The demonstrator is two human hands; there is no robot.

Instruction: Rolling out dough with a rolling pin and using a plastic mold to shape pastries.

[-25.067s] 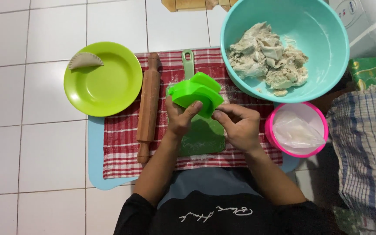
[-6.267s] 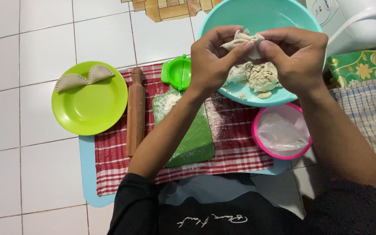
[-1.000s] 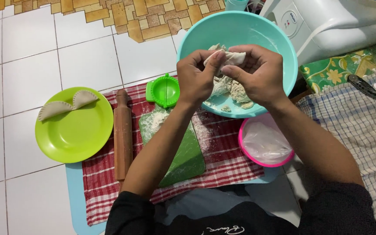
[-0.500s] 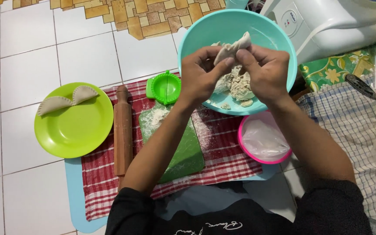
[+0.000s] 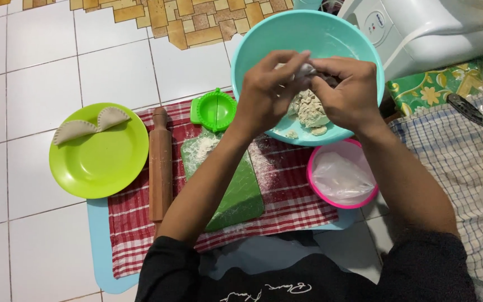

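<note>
Head view: the left hand (image 5: 266, 89) and right hand (image 5: 347, 92) meet over the turquoise bowl (image 5: 252, 50), fingers closed on a small dough piece (image 5: 307, 69) at twelve o'clock of the dough mass (image 5: 310, 109). Best pinched gently and evenly. The floured green board (image 5: 236, 193) lies at seven o'clock.

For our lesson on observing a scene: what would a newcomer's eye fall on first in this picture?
First, the left hand and right hand meeting over the big teal bowl at top centre, pinching a small piece of dough above the dough lump. Next, the bright green plate at left, with two folded pastries on its far rim.
</note>
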